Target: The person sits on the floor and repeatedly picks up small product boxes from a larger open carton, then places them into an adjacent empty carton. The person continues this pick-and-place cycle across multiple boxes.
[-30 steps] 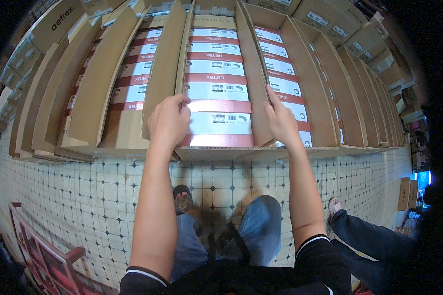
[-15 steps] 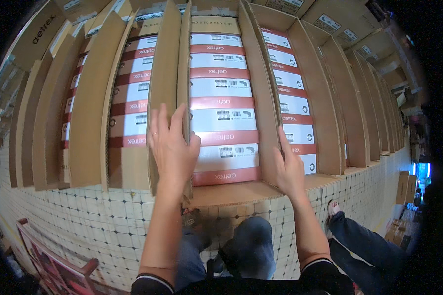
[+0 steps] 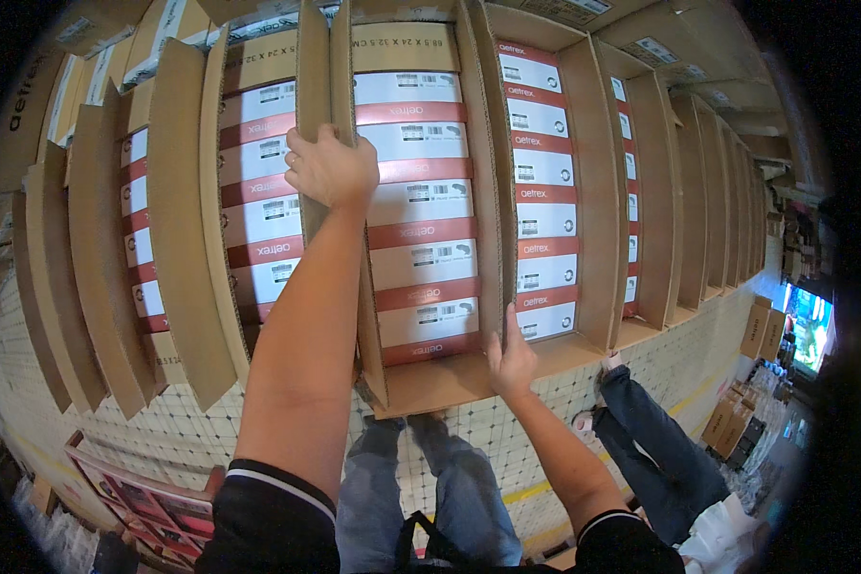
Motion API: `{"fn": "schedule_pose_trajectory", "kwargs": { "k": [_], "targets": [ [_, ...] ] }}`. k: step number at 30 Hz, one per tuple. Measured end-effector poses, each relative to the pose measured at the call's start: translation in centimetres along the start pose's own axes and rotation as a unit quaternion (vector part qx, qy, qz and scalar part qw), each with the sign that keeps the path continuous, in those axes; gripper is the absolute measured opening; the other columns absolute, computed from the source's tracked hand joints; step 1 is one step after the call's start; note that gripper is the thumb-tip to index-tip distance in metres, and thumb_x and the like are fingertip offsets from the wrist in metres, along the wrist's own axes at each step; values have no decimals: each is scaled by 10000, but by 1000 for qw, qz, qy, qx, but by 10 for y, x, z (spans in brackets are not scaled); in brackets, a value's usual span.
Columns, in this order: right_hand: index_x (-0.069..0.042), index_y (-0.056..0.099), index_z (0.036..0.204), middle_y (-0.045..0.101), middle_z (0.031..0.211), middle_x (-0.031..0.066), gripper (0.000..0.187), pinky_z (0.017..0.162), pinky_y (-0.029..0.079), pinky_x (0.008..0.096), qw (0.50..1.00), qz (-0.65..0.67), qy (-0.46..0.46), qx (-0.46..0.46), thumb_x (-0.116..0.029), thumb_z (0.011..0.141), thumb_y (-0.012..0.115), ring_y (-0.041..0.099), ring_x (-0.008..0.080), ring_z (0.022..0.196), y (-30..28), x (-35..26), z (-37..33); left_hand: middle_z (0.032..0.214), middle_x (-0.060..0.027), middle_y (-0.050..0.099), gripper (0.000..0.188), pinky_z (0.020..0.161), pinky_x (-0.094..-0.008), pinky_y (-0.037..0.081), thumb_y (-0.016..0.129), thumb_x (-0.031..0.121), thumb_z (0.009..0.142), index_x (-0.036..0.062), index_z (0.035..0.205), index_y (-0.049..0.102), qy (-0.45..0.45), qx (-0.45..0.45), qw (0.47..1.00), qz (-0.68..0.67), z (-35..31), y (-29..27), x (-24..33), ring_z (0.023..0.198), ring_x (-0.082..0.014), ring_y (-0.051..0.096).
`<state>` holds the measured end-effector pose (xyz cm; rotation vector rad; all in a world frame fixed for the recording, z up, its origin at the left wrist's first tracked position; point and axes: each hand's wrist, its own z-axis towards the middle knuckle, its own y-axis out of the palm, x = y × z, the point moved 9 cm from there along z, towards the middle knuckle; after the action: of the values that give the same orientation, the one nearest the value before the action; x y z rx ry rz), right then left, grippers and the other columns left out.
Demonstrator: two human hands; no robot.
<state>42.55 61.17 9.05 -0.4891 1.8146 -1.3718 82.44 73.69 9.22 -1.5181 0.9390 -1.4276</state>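
Observation:
In front of me is an open cardboard carton (image 3: 450, 380) holding a column of white shoe boxes (image 3: 429, 258) with red bands and printed labels. My left hand (image 3: 335, 170) is at its left side toward the far end, fingers curled over the upright cardboard flaps (image 3: 316, 72) where this carton meets its left neighbour. Closer to me, my right hand (image 3: 515, 364) pinches the near end of the right flap (image 3: 494, 201), thumb on the inner side and fingers on the outer. My left forearm crosses over the left flap and hides part of it.
More open cartons with upright flaps stand in a row to the left and right; the right neighbour holds shoe boxes (image 3: 546, 220). Another person's legs (image 3: 655, 450) are at right on the tiled floor (image 3: 191, 426). A red metal frame (image 3: 139, 483) stands at lower left.
My left hand has slid farther away along the flaps and curled over them. My right hand has come nearer, to the flap's near end. The whole view has shifted.

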Motion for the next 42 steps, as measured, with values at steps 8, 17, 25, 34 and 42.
{"fn": "schedule_pose_trajectory", "kwargs": {
  "k": [8,17,25,34,42],
  "targets": [
    [49,487,1388,556,1314,265,551,1058,383,476,990,90,-38,101,-170,907,644,495,406,1255,-49,-83,73,1356,-186,458,335,912,-458,381,773,308,714,130,989,703,29,28,999,30,-5,2,15,1111,-368,515],
    [-3,585,1187,614,904,52,320,713,521,292,756,595,252,-104,-255,997,534,578,156,754,143,-97,390,1413,-180,432,328,955,-493,375,773,315,708,184,1004,721,-11,-10,999,42,-6,11,12,1178,-379,505],
    [-106,518,1323,535,1332,78,560,1013,391,413,545,726,419,3,-496,945,377,470,222,1194,143,-121,478,1429,-185,391,357,946,-472,352,768,331,746,155,1041,674,-6,-40,998,51,-6,9,13,1154,-370,480],
    [-51,573,1174,579,1230,125,468,756,533,411,549,738,390,40,-411,951,376,574,252,966,82,-166,534,1388,-200,429,337,922,-476,369,773,323,738,136,1001,672,29,7,997,64,-8,10,14,1126,-379,505],
    [-65,627,1062,710,1012,63,401,687,568,297,535,840,-9,-91,-423,968,473,671,151,888,-74,-187,580,1326,-200,488,299,910,-485,398,766,326,739,133,955,693,39,18,998,47,3,3,-1,1084,-386,554]
  ]
}}
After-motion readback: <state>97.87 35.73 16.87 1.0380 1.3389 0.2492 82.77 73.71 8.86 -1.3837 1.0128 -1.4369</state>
